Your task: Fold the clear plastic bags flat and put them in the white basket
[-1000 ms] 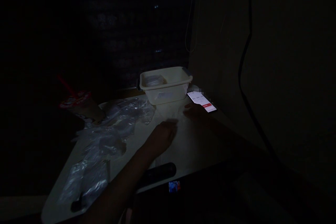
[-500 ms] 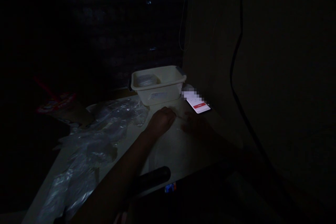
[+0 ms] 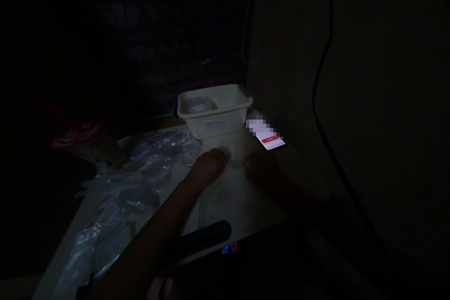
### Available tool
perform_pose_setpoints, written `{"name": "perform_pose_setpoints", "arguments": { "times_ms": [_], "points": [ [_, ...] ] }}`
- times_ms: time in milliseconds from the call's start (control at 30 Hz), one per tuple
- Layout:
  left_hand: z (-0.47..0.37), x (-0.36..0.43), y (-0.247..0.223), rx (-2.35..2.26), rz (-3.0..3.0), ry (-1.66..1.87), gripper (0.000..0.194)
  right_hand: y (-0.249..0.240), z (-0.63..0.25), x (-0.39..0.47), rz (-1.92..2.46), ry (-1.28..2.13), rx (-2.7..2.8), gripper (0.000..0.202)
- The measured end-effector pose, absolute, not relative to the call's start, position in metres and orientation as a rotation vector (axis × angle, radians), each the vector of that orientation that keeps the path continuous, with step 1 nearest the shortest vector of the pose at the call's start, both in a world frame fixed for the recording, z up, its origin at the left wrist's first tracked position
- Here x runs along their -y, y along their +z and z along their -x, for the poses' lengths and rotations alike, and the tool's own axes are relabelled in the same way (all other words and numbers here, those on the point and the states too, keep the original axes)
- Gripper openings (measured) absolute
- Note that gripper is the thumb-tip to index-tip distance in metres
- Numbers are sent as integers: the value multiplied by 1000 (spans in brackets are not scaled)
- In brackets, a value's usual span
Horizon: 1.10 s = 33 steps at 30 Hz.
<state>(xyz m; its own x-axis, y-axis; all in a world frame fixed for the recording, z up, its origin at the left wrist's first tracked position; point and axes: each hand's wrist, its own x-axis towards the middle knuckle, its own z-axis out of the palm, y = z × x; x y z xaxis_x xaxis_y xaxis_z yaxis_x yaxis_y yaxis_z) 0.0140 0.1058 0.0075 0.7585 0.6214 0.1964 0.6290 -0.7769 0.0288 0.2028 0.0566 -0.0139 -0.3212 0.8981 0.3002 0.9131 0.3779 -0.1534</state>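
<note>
My left hand is closed low over the pale tabletop, its fingers curled inward; whatever is in them is too dim to make out. Across a small gap, my right hand lies in deep shadow with its fingertips pointing at the left hand. How its fingers are set is hard to see. A faint pale line, perhaps clear film, shows between the two hands. Just beyond them stands a cream plastic basket with a stack of clear plastic inside. A lit phone lies to its right.
Crumpled clear plastic bags cover the table's left side. Behind them is a cup with a red straw. A dark rounded handle lies near the front edge. A black cable hangs along the right wall.
My left hand has shifted slightly left and towards me. The right hand's fingers, blurred and spread before, now sit lower in shadow. The view has turned a little.
</note>
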Motion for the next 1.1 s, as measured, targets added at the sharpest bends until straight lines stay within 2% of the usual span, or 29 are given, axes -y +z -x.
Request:
{"name": "perform_pose_setpoints", "arguments": {
  "times_ms": [300, 467, 600, 1100],
  "points": [
    [-5, -111, 5, 1053, 2914, -251, 17, -12, -207, -47, 1364, -129, 2491, 33],
    [-10, -88, 2, 970, 3035, -338, 39, -14, -207, -48, 1356, -125, 2536, 34],
    [-13, -68, -9, 1052, 3008, -155, 52, -21, -209, -48, 1305, -174, 2545, 37],
    [-8, -64, -12, 1100, 2987, -25, 58, -17, -226, -26, 1130, -47, 2716, 35]
  ]
}}
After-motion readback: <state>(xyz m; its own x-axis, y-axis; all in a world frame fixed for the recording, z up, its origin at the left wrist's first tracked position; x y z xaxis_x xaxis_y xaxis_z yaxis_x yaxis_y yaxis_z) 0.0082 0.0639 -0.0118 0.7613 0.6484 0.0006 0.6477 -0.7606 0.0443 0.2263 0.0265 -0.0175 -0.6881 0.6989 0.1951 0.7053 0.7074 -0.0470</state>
